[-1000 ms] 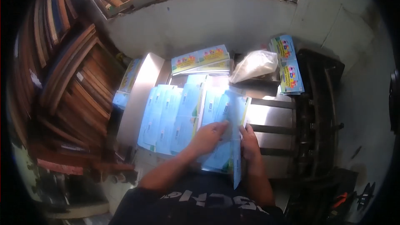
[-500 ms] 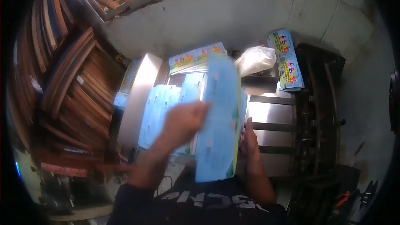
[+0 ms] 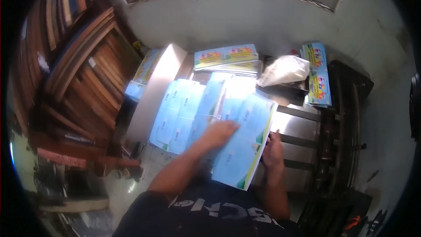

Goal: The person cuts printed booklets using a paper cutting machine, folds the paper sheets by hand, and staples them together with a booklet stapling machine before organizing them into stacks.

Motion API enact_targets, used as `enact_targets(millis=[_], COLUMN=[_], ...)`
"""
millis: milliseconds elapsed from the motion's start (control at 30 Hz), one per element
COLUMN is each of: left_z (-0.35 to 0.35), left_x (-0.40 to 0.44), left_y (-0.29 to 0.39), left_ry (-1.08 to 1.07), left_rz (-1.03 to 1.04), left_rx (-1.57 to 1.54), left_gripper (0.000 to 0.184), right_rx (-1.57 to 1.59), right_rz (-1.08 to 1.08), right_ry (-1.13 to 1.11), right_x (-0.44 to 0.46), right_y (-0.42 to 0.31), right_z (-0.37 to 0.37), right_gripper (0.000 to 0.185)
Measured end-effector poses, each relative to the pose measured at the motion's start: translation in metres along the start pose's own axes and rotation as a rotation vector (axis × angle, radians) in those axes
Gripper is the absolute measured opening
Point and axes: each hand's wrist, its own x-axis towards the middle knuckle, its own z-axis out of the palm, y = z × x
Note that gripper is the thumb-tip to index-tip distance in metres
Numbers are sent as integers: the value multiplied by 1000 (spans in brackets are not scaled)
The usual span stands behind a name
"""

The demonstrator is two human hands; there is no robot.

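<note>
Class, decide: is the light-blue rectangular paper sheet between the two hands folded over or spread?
Spread: the light-blue rectangular paper sheet shows both printed panels face-up, with no visible flap turned over.

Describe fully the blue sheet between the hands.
The blue sheet looks like paper, with small printed marks and, along its right side, a yellow strip and white margin. It is slanted, overlapping another blue sheet. The left hand covers part of its left edge; the right hand is at its right edge.
</note>
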Motion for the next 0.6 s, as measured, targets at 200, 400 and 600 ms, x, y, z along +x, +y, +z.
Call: enact_targets(millis=[200,400,600], left_z=[24,31,19], left_x=[-25,-24,-7], left_y=[-22,-20,-37], left_ry=[361,445,274], left_rz=[-89,-4,26], left_rx=[52,-103,-472], left_gripper=[59,60,44], right_rx=[-427,-336,-258], right_rz=[-211,-147,-122], right_ry=[44,123,102], right_x=[-3,-2,1], right_y=[12,12,7], right_z=[7,5,-1], right_gripper=[54,52,42])
